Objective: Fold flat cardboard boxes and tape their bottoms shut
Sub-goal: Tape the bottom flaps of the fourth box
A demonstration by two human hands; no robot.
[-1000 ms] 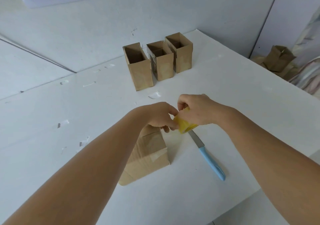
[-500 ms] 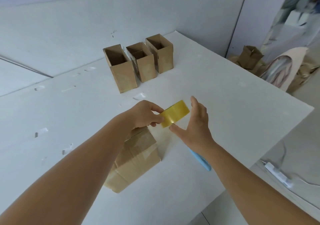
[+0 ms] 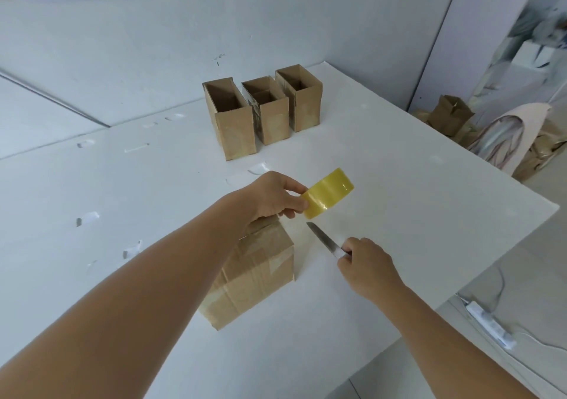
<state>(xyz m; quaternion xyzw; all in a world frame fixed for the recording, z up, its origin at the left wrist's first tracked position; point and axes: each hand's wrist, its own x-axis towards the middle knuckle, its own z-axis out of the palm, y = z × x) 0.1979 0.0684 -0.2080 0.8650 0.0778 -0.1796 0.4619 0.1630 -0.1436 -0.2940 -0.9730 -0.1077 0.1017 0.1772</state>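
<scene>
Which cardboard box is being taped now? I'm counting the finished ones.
The box below the left hand, the near box: turned over, taped bottom up. The three far boxes stand open-topped in a row.

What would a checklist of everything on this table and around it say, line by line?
Surface: white table, with stuck tape scraps.
Job's things: taped cardboard box lying near the front; three open boxes upright at the back; yellow tape roll; knife.
Clutter: more cardboard boxes on the floor at right.
Grippers: left hand pinches the tape roll; right hand grips the knife.
Cables: white power strip and cord on the floor.
Surroundings: white walls.
</scene>
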